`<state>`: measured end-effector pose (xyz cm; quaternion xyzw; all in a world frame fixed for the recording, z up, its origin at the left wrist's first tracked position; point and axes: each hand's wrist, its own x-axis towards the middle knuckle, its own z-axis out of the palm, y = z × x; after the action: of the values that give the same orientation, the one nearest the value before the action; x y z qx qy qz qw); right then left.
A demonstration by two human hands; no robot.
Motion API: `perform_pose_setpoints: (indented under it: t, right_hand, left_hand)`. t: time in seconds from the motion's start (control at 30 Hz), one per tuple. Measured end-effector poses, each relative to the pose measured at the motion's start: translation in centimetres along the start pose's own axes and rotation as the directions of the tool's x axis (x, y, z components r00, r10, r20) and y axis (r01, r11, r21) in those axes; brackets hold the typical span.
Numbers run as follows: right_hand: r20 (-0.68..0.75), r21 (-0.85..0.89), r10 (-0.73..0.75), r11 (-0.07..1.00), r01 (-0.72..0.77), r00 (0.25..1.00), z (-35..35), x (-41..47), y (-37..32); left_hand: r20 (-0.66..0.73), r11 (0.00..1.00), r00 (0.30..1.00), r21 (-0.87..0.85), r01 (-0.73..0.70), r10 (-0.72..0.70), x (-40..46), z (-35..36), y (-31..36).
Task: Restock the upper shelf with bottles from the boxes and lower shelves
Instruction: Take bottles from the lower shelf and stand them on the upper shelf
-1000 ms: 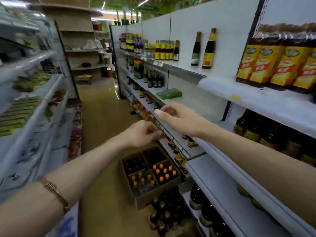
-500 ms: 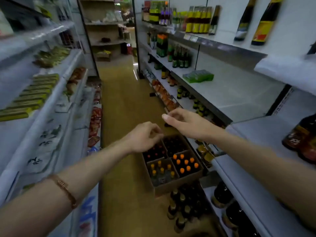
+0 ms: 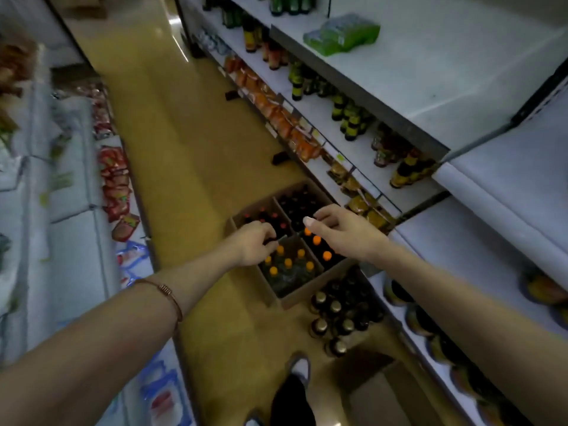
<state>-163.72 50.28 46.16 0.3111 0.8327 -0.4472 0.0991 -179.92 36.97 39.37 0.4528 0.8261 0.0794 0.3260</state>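
Your left hand reaches out with fingers curled in, its grip empty. Your right hand reaches beside it, fingers loosely extended, its grip empty too. Below both, on the floor, sits the cardboard box of orange-capped bottles, with dark gold-capped bottles just beside it. Farther up on the right is the bare white shelf.
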Motion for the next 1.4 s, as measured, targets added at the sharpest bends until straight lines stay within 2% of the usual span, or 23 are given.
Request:
perform_pose_setpoints:
  t: [0.17,0.43,0.53,0.73,0.83,0.97,1.13,1.3,1.4]
  right_hand:
    - [0.030,0.066,0.057,0.996,-0.059,0.998,1.5,9.0,4.1]
    - [0.108,0.122,0.123,0.983,-0.136,0.987,6.7,21.3,11.7]
    - [0.089,0.133,0.146,0.979,-0.157,0.985,9.6,25.5,14.9]
    - [0.067,0.099,0.161,0.981,-0.167,0.985,16.8,32.4,22.4]
    - [0.071,0.071,0.190,0.978,-0.195,0.979,20.8,35.6,26.1]
    - [0.082,0.076,0.228,0.969,-0.235,0.970,25.8,38.7,30.5]
    - [0.112,0.060,0.238,0.968,-0.245,0.965,28.6,41.7,33.6]
    - [0.196,0.012,0.233,0.971,-0.240,0.953,30.6,44.0,35.3]
    - [0.166,0.048,0.223,0.971,-0.234,0.961,31.6,44.5,36.3]
  left_hand:
    - [-0.013,0.996,1.000,-0.093,0.000,-0.001,6.5,2.0,-2.6]
    - [0.025,0.993,0.993,-0.021,0.120,-0.119,16.5,8.1,-11.0]
    - [0.027,0.994,0.994,-0.042,0.106,-0.105,21.3,10.9,-13.6]
    - [0.124,0.995,0.989,-0.060,0.085,-0.077,29.7,19.1,-17.9]
    - [0.237,0.993,0.964,0.016,0.117,-0.118,32.1,24.0,-20.0]
    - [0.399,0.963,0.898,0.254,0.084,-0.184,34.1,28.9,-22.4]
    - [0.392,0.985,0.916,0.173,0.015,-0.083,37.1,32.4,-24.4]
    - [0.285,0.999,0.958,0.035,0.004,-0.013,38.4,34.7,-27.3]
    - [0.337,0.997,0.938,-0.021,-0.075,0.077,38.7,34.8,-28.1]
